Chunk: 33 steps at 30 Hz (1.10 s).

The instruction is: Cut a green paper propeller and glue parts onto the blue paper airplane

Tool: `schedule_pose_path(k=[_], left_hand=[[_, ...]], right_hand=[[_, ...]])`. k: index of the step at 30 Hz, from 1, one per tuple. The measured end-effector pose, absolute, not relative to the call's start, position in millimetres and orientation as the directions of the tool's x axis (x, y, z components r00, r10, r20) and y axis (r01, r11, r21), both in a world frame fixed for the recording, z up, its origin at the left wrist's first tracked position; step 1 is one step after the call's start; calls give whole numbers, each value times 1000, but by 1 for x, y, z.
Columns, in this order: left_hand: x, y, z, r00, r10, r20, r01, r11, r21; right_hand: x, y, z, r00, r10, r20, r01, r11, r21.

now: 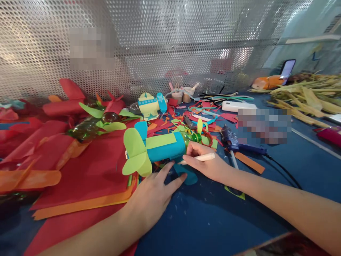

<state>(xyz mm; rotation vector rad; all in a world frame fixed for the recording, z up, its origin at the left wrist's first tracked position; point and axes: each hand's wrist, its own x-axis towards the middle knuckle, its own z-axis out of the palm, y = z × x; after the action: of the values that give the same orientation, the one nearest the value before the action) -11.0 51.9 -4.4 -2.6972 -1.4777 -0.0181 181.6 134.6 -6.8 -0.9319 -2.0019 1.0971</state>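
A toy plane made from a bottle wrapped in blue paper (162, 148), with green wings and tail, lies on the blue table (213, 217). My right hand (206, 161) grips a pale pencil-like stick (198, 158), its tip on a small blue paper piece (186, 174) just below the plane. My left hand (156, 193) lies flat with fingers spread, pressing down beside that blue piece.
Red and orange paper sheets (87, 170) cover the left side. More bottle planes (96, 122) and paper scraps (197, 113) lie behind. A blue glue gun (231, 140) with its cord sits right of my hand. Dry corn husks (306, 99) lie far right; perforated metal mesh (160, 42) stands behind.
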Motion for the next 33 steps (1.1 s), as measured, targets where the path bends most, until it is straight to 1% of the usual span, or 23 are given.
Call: schedule_pose_path(k=[9,16,23,28,33], left_hand=[[-10,51,-5,543,839,48,839,-538,-88],[-9,51,-2,529,849,16,847,-526,-78],[-11,52,-4,547,837,20,836,-545,-60],[-10,51,-2,544,839,27,839,-542,-48],[-9,51,0,535,844,-39,837,-536,-113]], right_hand=[[182,133,-7,-567,804,180,302,406,-862],[185,132,-1,-505,831,234,385,460,-800],[189,136,4,-445,866,230,496,452,-742],[188,132,6,-478,851,215,464,453,-761],[187,123,6,-573,800,175,381,450,-808]])
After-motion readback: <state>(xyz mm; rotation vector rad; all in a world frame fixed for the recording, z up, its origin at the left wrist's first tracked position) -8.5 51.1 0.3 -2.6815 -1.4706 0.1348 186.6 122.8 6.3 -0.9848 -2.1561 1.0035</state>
